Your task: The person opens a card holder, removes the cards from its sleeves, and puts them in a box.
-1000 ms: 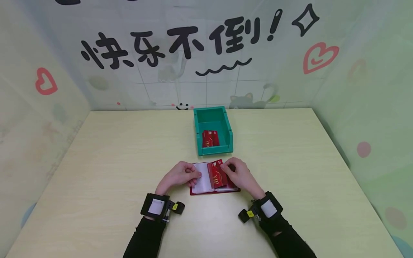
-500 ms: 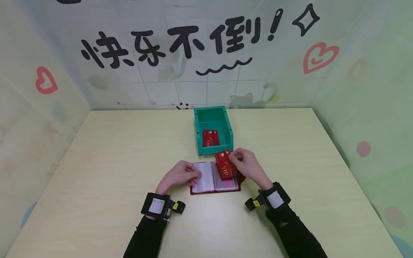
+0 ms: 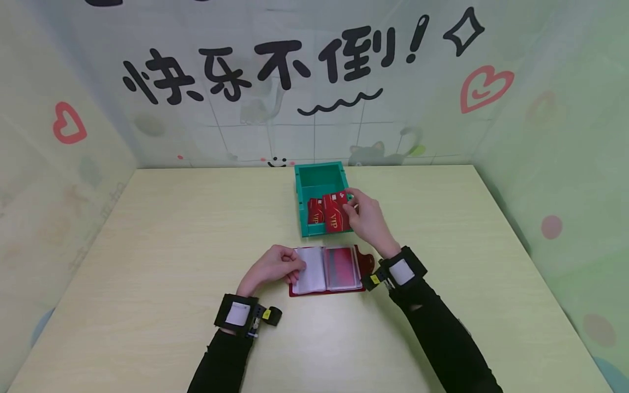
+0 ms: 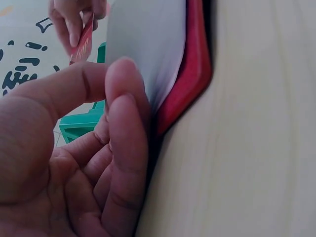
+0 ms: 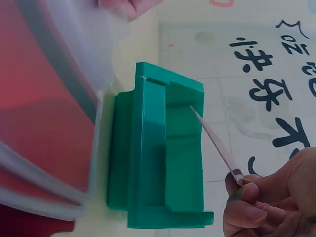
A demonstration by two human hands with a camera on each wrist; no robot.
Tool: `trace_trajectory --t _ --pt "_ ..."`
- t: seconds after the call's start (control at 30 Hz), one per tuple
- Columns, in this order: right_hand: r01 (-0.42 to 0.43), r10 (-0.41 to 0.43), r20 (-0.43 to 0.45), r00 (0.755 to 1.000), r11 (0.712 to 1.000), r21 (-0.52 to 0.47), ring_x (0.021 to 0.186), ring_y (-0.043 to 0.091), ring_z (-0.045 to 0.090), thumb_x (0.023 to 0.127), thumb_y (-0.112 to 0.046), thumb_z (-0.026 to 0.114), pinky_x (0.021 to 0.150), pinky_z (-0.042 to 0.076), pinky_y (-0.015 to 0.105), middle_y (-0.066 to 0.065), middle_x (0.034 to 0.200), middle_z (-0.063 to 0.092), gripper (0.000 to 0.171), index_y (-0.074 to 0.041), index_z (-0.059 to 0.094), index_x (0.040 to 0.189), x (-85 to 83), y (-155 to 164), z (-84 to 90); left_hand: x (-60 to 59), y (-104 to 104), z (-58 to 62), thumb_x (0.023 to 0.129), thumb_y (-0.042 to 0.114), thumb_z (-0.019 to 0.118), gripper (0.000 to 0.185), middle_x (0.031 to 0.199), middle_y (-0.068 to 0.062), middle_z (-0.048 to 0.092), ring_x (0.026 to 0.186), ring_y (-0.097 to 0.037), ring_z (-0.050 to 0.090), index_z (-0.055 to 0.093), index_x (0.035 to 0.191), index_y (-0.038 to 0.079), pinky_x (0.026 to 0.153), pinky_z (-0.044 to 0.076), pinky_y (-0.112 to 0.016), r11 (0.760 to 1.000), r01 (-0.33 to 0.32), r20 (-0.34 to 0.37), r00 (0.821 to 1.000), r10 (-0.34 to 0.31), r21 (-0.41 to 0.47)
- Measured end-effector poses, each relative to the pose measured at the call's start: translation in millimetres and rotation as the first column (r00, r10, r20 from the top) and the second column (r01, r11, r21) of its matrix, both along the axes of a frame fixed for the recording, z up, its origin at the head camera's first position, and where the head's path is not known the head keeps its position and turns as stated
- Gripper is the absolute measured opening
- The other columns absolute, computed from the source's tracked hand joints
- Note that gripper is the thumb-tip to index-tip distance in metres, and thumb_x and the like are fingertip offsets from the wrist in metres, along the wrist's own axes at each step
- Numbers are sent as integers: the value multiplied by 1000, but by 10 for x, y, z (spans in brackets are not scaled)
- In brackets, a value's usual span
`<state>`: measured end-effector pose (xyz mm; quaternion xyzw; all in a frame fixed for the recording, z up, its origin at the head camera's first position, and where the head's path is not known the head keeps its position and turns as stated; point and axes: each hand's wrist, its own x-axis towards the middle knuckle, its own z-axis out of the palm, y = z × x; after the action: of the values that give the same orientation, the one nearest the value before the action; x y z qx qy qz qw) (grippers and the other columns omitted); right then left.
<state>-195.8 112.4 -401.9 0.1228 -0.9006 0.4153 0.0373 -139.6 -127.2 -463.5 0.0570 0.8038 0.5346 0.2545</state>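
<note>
The left hand (image 3: 275, 266) rests on the worktop (image 3: 162, 245), its fingers (image 4: 126, 128) curled against the clear pages at the left edge of the open red card holder (image 3: 328, 271), pinning it flat. Right of it, the right hand (image 3: 366, 215) pinches a red card (image 3: 336, 213) by its right edge, held upright over the front of the green bin (image 3: 321, 188), long axis running roughly away from the person. Another card (image 3: 314, 212) already lies inside the bin, just left of the held one.
</note>
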Motion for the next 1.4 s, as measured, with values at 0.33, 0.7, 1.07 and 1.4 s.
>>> trace_trajectory --t 0.33,0.7,1.07,1.4 --pt "-35 35 2 999 969 243 107 38 67 101 -2 51 91 57 50 25 125 67 49 -2 42 149 -339 -361 19 -3 -22 -3 96 14 65 18 65 0 64 56 -10 61 66 86 -2 57 55 -21 1000 7 5 1000 -7 14" --pt "-148 60 185 981 849 507 110 38 67 100 -3 53 91 58 47 25 122 65 32 3 54 132 -478 -597 -121 8 -24 2 96 12 64 18 64 2 62 55 -9 60 64 84 -2 56 54 -20 999 16 4 1000 -16 34" --pt "-88 28 105 994 780 620 85 32 70 101 -7 54 70 61 42 21 99 70 16 1 66 106 -512 -692 -225 1 -18 0 96 13 65 19 65 1 63 56 -10 61 65 85 -2 57 54 -21 1000 9 -4 1000 -9 17" --pt "-57 72 -21 997 907 418 80 26 66 98 -13 63 67 58 35 14 94 70 13 -3 67 105 -201 -510 -96 -2 20 17 94 11 66 17 63 1 63 54 -10 61 66 82 -2 56 54 -22 1000 -13 -33 999 12 -12"
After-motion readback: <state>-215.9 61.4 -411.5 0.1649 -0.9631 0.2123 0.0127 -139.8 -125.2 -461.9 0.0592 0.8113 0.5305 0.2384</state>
